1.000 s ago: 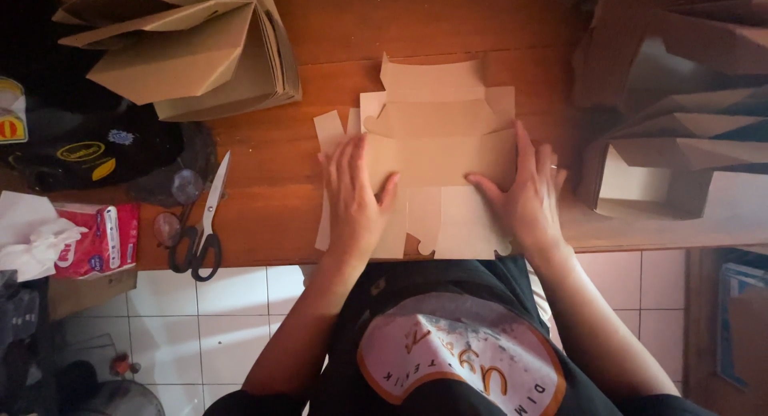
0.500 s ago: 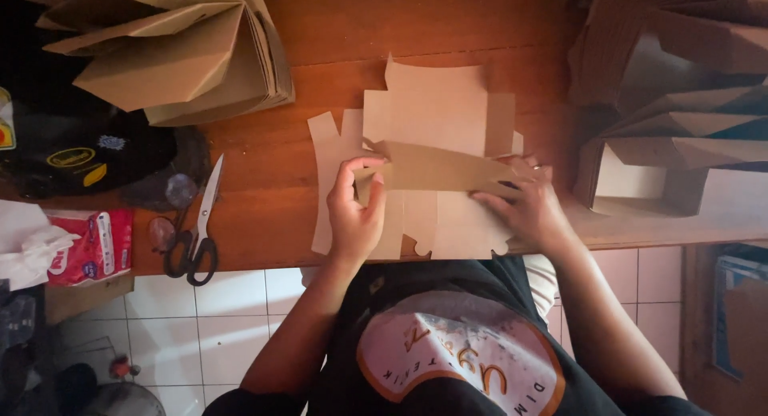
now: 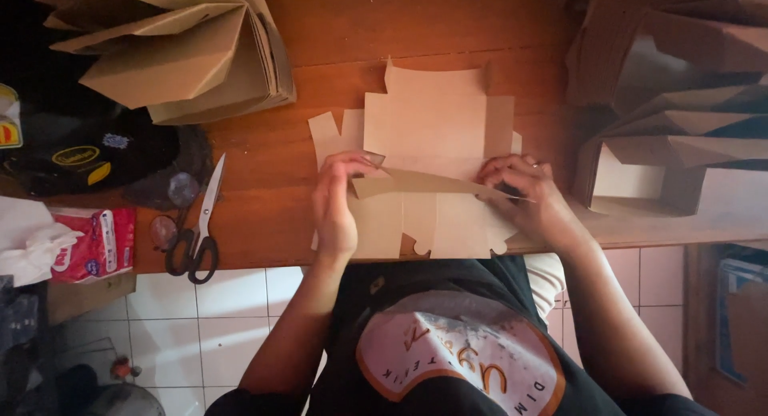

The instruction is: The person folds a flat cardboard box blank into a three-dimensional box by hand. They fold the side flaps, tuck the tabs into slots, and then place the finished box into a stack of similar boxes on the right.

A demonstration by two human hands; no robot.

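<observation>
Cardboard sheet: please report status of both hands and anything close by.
Left hand and right hand pinch a raised flap of the flat cardboard sheet. Sheet lies on wooden table. Scissors lie apart on the left, nothing blocking.

The left hand (image 3: 336, 204) and right hand (image 3: 528, 196) cover the 2 ends of the raised flap (image 3: 424, 184), so its corners and the fingertips beneath cannot be seen. The flap hides the crease of the card blank (image 3: 432, 120) behind it. The folded boxes (image 3: 176, 56) at the top left run off the upper edge, and the stack of boxes (image 3: 680, 104) on the right is cut by the right edge and lost in shadow. The dark bag (image 3: 80, 152) is too dim to make out. The red packet (image 3: 92, 244) is perhaps tissues; a white wad overlaps its left end.
</observation>
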